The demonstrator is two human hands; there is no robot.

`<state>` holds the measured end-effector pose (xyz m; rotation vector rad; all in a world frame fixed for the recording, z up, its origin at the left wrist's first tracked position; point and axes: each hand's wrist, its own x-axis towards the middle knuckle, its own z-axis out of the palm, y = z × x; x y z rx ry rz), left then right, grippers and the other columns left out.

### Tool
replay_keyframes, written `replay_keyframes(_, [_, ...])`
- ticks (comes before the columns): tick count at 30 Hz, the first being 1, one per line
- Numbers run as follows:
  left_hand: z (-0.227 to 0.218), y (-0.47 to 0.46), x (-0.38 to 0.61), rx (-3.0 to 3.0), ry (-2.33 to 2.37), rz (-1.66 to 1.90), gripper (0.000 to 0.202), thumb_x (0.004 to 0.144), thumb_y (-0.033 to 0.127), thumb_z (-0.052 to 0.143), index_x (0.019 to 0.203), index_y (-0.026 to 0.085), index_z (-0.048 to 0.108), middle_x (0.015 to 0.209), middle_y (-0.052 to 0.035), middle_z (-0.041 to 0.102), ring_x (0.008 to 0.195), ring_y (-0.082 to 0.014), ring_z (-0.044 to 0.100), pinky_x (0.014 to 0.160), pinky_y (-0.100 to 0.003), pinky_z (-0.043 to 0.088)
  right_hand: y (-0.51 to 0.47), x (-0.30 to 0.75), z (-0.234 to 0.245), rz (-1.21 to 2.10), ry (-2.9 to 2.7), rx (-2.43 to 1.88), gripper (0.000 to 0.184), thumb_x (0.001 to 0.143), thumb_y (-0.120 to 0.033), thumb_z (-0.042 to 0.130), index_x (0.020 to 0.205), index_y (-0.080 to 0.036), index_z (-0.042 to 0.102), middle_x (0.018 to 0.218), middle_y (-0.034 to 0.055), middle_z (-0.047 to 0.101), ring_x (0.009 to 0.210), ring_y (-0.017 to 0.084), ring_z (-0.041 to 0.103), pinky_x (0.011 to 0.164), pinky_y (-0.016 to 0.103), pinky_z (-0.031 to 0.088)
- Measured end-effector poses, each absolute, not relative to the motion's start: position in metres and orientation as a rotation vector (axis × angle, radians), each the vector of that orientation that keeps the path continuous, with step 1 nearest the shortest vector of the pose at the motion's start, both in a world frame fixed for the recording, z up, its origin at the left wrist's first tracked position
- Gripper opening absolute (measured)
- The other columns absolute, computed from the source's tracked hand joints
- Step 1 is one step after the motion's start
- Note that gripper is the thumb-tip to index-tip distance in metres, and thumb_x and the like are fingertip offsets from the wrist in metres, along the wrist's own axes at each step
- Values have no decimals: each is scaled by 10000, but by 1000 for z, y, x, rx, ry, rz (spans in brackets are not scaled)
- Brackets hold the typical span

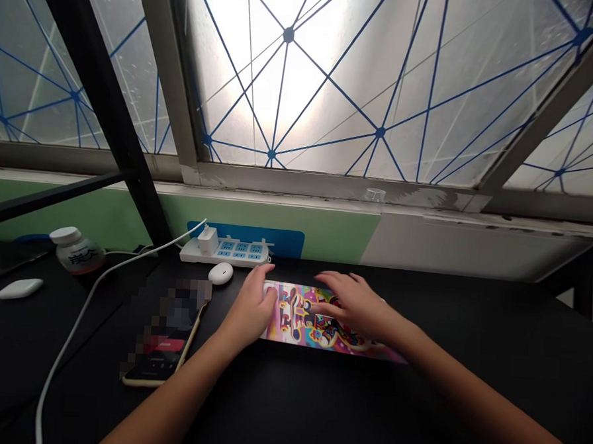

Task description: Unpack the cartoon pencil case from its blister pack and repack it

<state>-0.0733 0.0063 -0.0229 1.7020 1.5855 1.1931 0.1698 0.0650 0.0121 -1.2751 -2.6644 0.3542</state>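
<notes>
A brightly printed flat card or paper (298,325), pink with a cartoon pattern, lies on the black desk (415,414) in front of me. My left hand (252,306) rests on its left end with fingers curled over the edge. My right hand (354,303) lies flat on the middle of the print, fingers stretched out toward the left. Both hands press on the print; neither lifts it.
A phone (163,347) lies left of my left arm. A white power strip (228,250) with a plugged charger and white cable (80,317) sits by the wall. A white earbud case (221,273), a small bottle (76,250) and another white case (19,288) are at left.
</notes>
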Motion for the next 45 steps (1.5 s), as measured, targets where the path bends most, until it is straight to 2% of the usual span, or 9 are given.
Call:
replay_keyframes(9, [-28, 2, -69, 2200, 1701, 1032, 413, 950, 328, 538, 1343, 201, 553, 1281, -132, 598, 1221, -325, 487, 1046, -509, 419, 53, 276, -9, 1070, -2190, -1453, 499, 846, -614, 616, 1180, -247, 565, 1145, 79, 701, 990, 290, 689, 780, 377, 575])
replay_keyframes(13, [-15, -4, -67, 2397, 1722, 1170, 392, 933, 369, 623, 1296, 230, 580, 1205, -114, 602, 1160, -314, 489, 1037, -488, 424, 44, 274, 3, 662, -2193, -1401, 443, 775, -581, 697, 1043, -255, 561, 934, 50, 696, 794, 258, 666, 674, 370, 549])
replay_keyframes(17, [1, -16, -63, 2607, 1711, 1211, 117, 944, 333, 617, 1005, 242, 657, 1054, -71, 651, 1062, -282, 538, 1063, -500, 396, 27, 278, 16, 305, -2235, -1284, 261, 839, -490, 652, 851, -272, 509, 829, 27, 647, 703, 216, 609, 626, 339, 492])
replay_keyframes(20, [7, -21, -60, 2711, 1651, 1156, 91, 940, 270, 596, 873, 241, 650, 1158, -77, 663, 1149, -293, 545, 1145, -565, 289, 17, 277, 21, 256, -2381, -1242, 219, 878, -425, 591, 764, -269, 488, 806, 28, 635, 693, 209, 597, 624, 328, 467])
replay_keyframes(23, [7, -22, -59, 2785, 1496, 990, 127, 906, 168, 550, 914, 239, 655, 1345, -85, 606, 1297, -311, 495, 1171, -572, 253, 13, 272, 22, 316, -2468, -1283, 177, 843, -356, 598, 1002, -282, 569, 884, 37, 667, 743, 227, 624, 664, 340, 485])
replay_keyframes(28, [4, -23, -55, 2765, 1318, 740, 303, 849, 209, 647, 1151, 232, 621, 1245, -103, 647, 1137, -295, 595, 1012, -469, 458, 14, 271, 21, 474, -2603, -1246, 770, 776, -225, 610, 1499, -308, 357, 1264, 96, 603, 1066, 281, 624, 884, 369, 488])
replay_keyframes(33, [-1, -23, -52, 2690, 1282, 684, 649, 817, 554, 718, 1359, 249, 533, 1312, -118, 610, 1191, -316, 549, 1016, -451, 454, 16, 275, 16, 607, -2656, -1301, 832, 757, -421, 739, 1508, -315, 398, 1369, 104, 557, 1189, 323, 565, 997, 408, 444])
replay_keyframes(38, [-18, -11, -57, 2585, 1561, 609, 754, 827, 634, 659, 1434, 224, 482, 1460, -159, 512, 1341, -391, 433, 1107, -576, 325, 18, 271, 14, 668, -2615, -1326, 689, 852, -607, 625, 1457, -319, 468, 1339, 98, 599, 1138, 322, 582, 973, 434, 455])
replay_keyframes(45, [-17, -11, -57, 2716, 1563, 676, 819, 754, 505, 791, 1460, 261, 454, 1331, -140, 562, 1227, -361, 497, 1066, -526, 393, 44, 279, -4, 459, -2397, -1296, 665, 922, -623, 496, 1444, -218, 426, 1417, 153, 487, 1304, 329, 469, 1089, 488, 373])
